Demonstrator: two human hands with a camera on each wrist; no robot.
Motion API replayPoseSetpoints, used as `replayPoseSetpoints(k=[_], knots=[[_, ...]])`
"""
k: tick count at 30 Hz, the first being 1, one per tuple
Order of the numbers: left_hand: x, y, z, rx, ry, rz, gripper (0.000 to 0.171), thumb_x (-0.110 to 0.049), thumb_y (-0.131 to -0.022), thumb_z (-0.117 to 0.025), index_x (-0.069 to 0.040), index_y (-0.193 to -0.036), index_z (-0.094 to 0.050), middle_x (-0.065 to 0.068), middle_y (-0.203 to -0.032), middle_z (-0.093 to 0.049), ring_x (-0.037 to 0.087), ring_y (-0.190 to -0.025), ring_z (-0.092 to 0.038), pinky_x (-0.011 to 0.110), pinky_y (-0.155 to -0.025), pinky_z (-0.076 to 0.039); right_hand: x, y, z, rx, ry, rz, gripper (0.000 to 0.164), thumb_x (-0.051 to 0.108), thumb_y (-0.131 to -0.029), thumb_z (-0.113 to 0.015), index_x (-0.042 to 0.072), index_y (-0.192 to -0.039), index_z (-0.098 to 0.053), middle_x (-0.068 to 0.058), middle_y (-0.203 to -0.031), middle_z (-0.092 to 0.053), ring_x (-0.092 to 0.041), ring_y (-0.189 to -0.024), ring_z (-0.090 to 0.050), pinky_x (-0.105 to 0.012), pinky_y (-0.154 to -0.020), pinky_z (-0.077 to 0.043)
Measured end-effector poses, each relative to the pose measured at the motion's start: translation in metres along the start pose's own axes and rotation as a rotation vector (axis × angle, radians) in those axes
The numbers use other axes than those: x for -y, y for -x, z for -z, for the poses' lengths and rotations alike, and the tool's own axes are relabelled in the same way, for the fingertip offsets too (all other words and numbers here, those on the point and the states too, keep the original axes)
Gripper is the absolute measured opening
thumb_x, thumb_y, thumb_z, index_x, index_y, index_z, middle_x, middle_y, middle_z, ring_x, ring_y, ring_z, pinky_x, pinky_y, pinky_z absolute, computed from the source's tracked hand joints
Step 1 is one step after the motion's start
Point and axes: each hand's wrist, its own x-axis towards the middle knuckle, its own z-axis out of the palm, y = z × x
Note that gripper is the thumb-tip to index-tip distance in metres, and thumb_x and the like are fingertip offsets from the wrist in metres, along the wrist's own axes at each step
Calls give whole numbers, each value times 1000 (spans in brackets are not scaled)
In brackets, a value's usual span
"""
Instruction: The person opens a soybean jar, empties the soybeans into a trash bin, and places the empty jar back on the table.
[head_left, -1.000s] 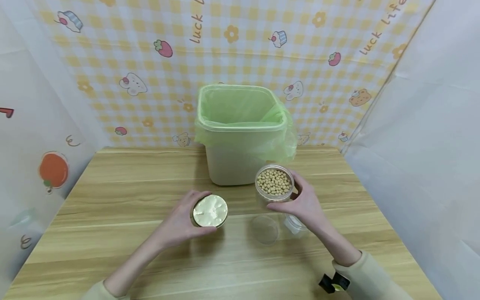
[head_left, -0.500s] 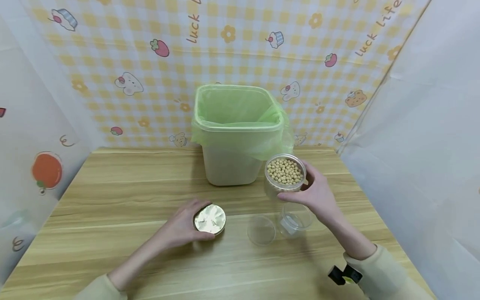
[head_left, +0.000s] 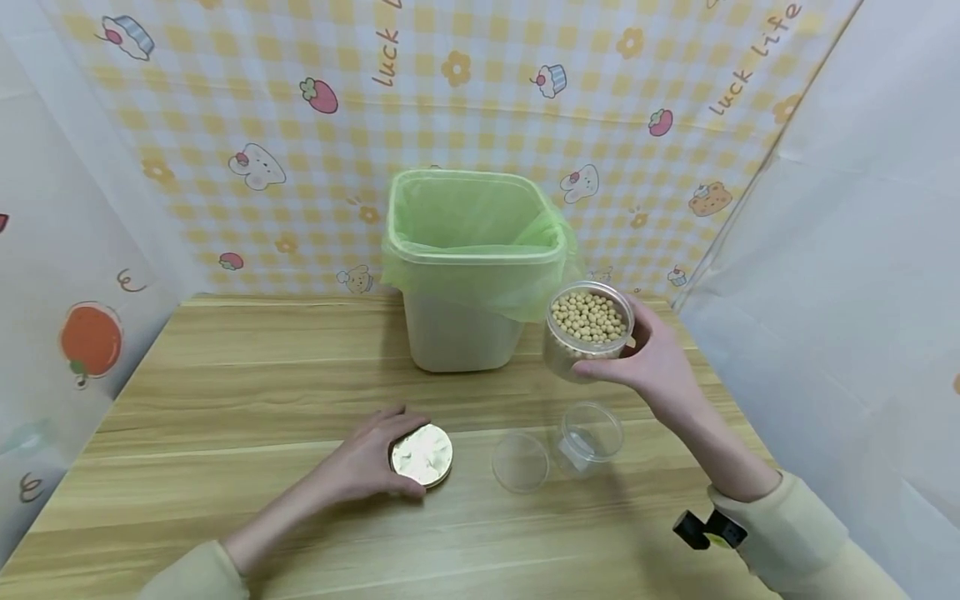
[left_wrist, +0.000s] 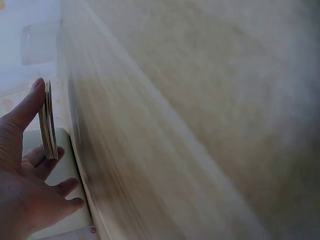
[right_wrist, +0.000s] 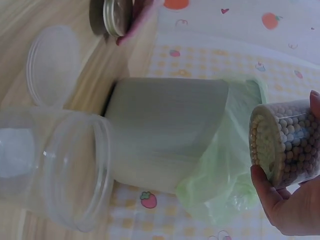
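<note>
My left hand [head_left: 375,458] grips a round gold jar lid [head_left: 422,456] between thumb and fingers, low over the table. In the left wrist view the lid [left_wrist: 48,122] is seen edge-on. My right hand [head_left: 656,362] holds a clear plastic jar of soybeans [head_left: 590,321] from its right side, raised above the table with its open mouth up. The right wrist view shows the jar's base [right_wrist: 265,145] and the beans packed against its wall. An open clear jar [head_left: 590,440] stands below it on the table, a white label on its side. Beside that lies a clear disc lid [head_left: 521,462].
A pale bin [head_left: 461,325] with a green bag liner [head_left: 480,271] over its rim stands at the back of the wooden table [head_left: 247,358]. White sheets [head_left: 847,250] hang at both sides, a checked cloth [head_left: 300,150] behind.
My left hand has lowered the gold lid toward the table. My right hand has carried the jar of soybeans up and to the right, uncovering the open jar beneath.
</note>
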Motion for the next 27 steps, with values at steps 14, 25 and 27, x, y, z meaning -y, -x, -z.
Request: replayPoseSetpoints(k=[14, 25, 27], knots=[[10, 2, -8, 41, -17, -97, 100, -47, -59, -95, -5, -142, -60, 12, -151, -57, 53, -151, -29, 74, -119, -18, 24, -28, 17, -33, -43, 53, 74, 1, -78, -86, 18, -144, -56, 4, -129, -65, -10, -118, -62, -19, -93, -53], [8, 4, -7, 43, -60, -110, 112, -48, -55, -96, 1, -146, -53, 16, -154, -53, 55, -149, -31, 75, -117, -21, 42, -59, 29, -22, -66, 41, 70, 5, -81, -85, 22, -144, -58, 3, -131, -64, -13, -122, -58, -18, -91, -52], [8, 4, -5, 53, -35, -87, 112, -49, -58, -95, 1, -148, -50, 17, -156, -51, 54, -151, -29, 74, -118, -20, 45, -64, 29, -13, -84, 37, 70, 5, -82, -85, 22, -144, -58, 2, -130, -65, -13, -119, -59, -18, -90, -52]])
